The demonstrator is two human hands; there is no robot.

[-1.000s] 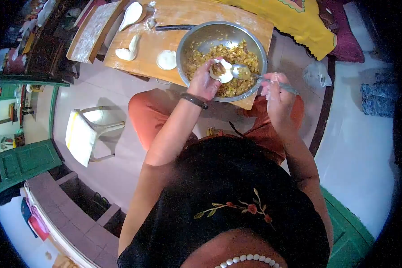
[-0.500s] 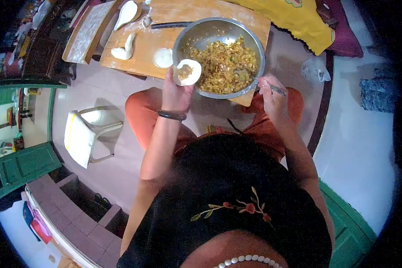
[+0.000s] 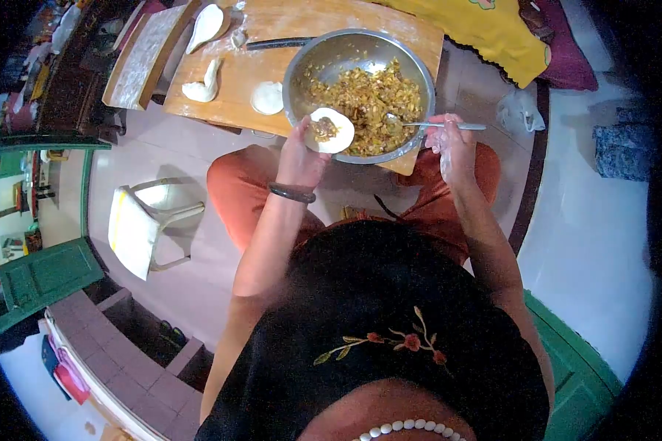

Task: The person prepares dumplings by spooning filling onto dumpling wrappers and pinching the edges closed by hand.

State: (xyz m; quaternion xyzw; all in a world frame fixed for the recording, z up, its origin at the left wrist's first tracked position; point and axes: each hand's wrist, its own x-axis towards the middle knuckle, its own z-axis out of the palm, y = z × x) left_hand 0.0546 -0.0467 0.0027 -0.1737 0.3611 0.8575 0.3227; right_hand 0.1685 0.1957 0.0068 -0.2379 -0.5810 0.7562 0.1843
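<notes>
My left hand [image 3: 301, 158] holds a round white dough wrapper [image 3: 341, 132] by its edge, with a small heap of filling on it. The wrapper is over the near left rim of a big steel bowl [image 3: 296, 81]. Chopped filling [image 3: 368, 95], brown and yellowish, covers much of the bowl's inside. In my right hand [image 3: 454, 147], at the bowl's right rim, the fingers close round the handle of a metal spoon [image 3: 449, 126]. The spoon's head rests in the filling. Another dough wrapper [image 3: 267, 98] lies on the wooden table [image 3: 235, 73] left of the bowl.
Left on the table are a curved dough piece [image 3: 203, 84] and a larger dough lump [image 3: 207, 26]. A dark rod [image 3: 278, 43] lies behind the bowl. A floured board [image 3: 143, 62] stands beside the table, and a white-covered stool [image 3: 134, 231] is on the floor.
My left hand has moved right with the wrapper, further over the bowl. The spoon has turned in my right hand, and its handle now lies nearly level, pointing right.
</notes>
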